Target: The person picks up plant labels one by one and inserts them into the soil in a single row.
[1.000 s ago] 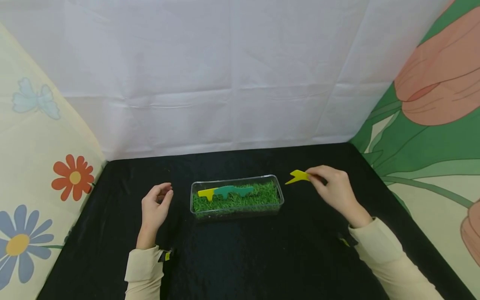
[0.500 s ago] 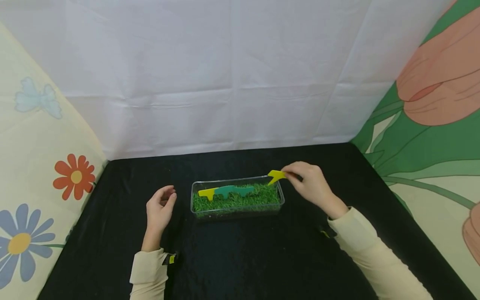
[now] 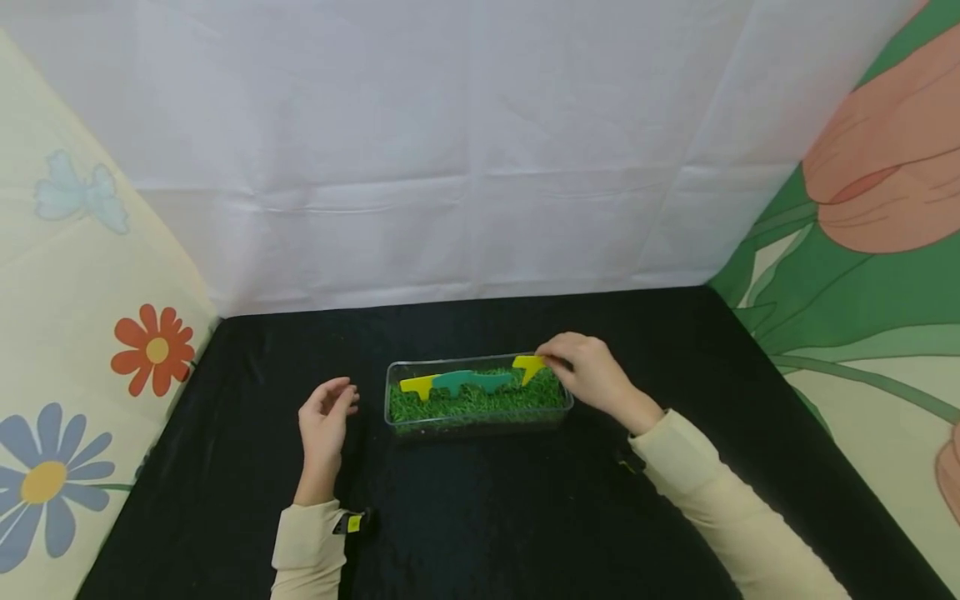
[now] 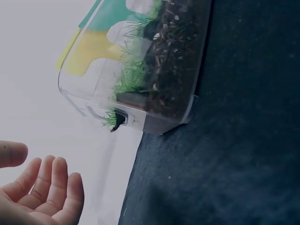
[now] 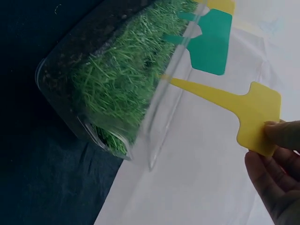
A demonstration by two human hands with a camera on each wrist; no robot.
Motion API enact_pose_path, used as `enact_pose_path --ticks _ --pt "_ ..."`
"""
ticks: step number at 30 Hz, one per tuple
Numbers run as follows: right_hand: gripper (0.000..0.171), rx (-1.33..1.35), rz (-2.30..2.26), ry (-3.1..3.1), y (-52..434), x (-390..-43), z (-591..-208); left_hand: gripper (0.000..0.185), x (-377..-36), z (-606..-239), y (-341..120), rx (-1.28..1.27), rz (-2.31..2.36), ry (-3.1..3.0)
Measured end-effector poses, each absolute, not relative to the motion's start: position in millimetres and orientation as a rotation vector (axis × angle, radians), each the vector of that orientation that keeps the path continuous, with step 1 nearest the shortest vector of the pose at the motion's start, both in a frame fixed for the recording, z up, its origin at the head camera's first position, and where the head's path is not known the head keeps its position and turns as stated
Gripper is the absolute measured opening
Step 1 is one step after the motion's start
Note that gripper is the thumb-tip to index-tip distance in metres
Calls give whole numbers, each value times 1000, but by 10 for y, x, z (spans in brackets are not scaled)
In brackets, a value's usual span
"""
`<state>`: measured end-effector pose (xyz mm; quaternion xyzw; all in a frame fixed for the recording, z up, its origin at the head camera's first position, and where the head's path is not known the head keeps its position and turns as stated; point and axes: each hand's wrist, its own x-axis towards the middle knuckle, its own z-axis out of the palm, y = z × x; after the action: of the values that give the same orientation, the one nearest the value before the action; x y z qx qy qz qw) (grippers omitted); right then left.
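Observation:
My right hand (image 3: 588,372) pinches a yellow T-shaped plant label (image 5: 259,112) by its wide head, between thumb and fingers. The label's pointed stem reaches down to the grass (image 5: 122,65) at the right end of a clear plastic tub (image 3: 480,425). To its left stand teal plant labels (image 3: 472,382) and another yellow plant label (image 3: 417,385), in a row in the grass. My left hand (image 3: 326,425) is held left of the tub, fingers loosely bent, with nothing in it. Through the tub's wall in the left wrist view, dark soil (image 4: 171,61) shows under the grass.
The tub stands on a black cloth (image 3: 465,517) covering the table. A white sheet (image 3: 465,150) hangs behind it, with floral cloths (image 3: 67,275) on the left and right sides.
My right hand has moved left with the yellow plant label, from beside the tub to over its right end; the label's stem now points down into the grass. My left hand has shifted slightly right.

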<state>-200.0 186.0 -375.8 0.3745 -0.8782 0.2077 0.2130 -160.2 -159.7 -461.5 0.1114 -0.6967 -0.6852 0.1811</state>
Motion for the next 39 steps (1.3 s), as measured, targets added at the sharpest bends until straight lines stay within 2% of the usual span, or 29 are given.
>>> enact_pose_path --ticks 39 --pt "15 1137 289 -2529 1751 -2077 -4013 17 -1557 -4653 -1625 287 -2014 -1892"
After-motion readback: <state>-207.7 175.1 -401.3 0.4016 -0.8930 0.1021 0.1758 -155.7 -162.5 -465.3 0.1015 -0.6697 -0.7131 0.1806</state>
